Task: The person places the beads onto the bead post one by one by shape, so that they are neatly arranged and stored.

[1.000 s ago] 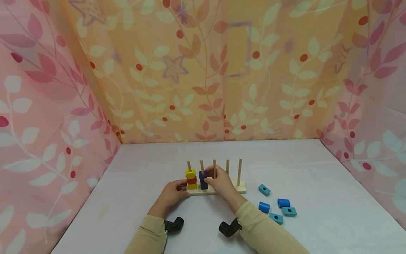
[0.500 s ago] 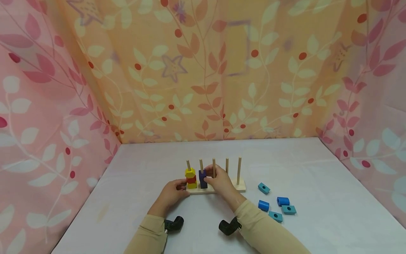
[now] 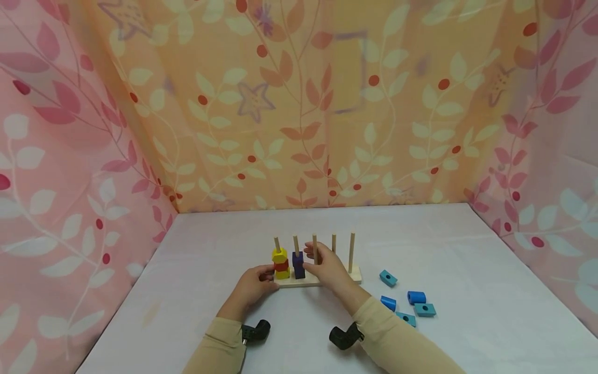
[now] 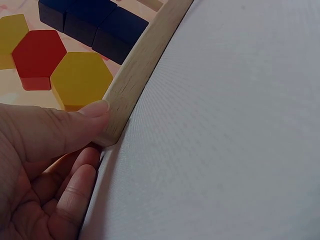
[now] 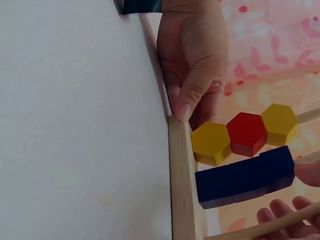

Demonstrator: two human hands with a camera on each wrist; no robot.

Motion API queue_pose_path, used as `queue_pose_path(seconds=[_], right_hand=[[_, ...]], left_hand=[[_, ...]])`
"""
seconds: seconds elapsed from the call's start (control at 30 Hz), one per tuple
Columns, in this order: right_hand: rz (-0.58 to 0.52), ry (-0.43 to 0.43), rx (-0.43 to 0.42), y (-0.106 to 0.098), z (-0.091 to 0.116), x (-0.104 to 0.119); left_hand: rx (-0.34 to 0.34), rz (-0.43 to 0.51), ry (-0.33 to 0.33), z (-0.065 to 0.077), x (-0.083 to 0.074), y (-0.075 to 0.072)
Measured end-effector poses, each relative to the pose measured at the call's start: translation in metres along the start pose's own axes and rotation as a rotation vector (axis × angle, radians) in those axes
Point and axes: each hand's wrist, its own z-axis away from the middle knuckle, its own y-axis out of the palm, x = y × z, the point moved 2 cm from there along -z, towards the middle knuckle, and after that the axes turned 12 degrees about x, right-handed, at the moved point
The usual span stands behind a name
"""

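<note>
Peg base (image 3: 299, 282): flat on table (image 3: 224, 234), left end in grip; may skid if that hold slackens.
Right hand (image 3: 329, 267): thumb and fingers spread, thumb at navy stack's top; contact unclear.
Left hand (image 3: 252, 284): pinching base end.
Hexagon stack (image 3: 281, 265): just right of left grip.
Navy stack (image 3: 298, 265): between hands; a thumb bump could shift it.
Third peg (image 3: 315, 252): between right thumb and fingers, in the way; could snag.
Loose blocks (image 3: 388, 278): right of right hand, two part-hidden by sleeve (image 3: 402, 332); it could sweep them.

Head view: white table (image 3: 210, 239) being seen from above, forward, farther off. Wrist views: pale wooden peg-stand base (image 4: 145, 65) being seen close up, sideways; yellow-and-red hexagonal block stack (image 5: 246, 131) being shared.
</note>
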Motion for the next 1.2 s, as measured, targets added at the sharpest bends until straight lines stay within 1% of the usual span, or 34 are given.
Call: queue_pose_path(seconds=[0.1, 0.2, 0.23, 0.33, 0.53, 0.6, 0.67, 0.77, 1.0, 1.2], right_hand=[[-0.003, -0.034, 0.024, -0.004, 0.012, 0.013], [-0.016, -0.071, 0.047, -0.009, 0.020, 0.016], [-0.018, -0.072, 0.053, -0.012, 0.022, 0.016], [-0.014, -0.079, 0.082, -0.020, 0.025, 0.004], [-0.018, -0.071, 0.173, -0.048, 0.041, 0.004], [-0.007, -0.070, 0.177, -0.058, 0.045, 0.005], [0.024, -0.069, 0.163, -0.069, 0.049, 0.006], [0.053, -0.045, 0.139, -0.084, 0.056, 0.003], [0.128, 0.080, 0.095, -0.115, 0.067, -0.012], [0.192, 0.134, 0.080, -0.138, 0.076, -0.022]], left_hand=[[0.004, 0.002, 0.008, -0.001, 0.002, 0.000], [0.009, 0.004, 0.019, -0.001, 0.002, 0.000], [0.010, 0.006, 0.022, -0.001, 0.002, 0.001], [0.010, 0.002, 0.028, -0.001, 0.001, 0.000], [0.006, -0.009, 0.021, 0.001, -0.001, 0.001], [0.004, -0.018, 0.023, 0.001, -0.001, 0.000], [-0.001, -0.027, 0.024, 0.001, -0.001, 0.000], [-0.002, -0.027, 0.021, 0.001, 0.000, 0.000], [0.003, -0.009, 0.021, 0.002, -0.001, 0.000], [0.006, -0.019, 0.023, 0.001, 0.000, 0.000]])
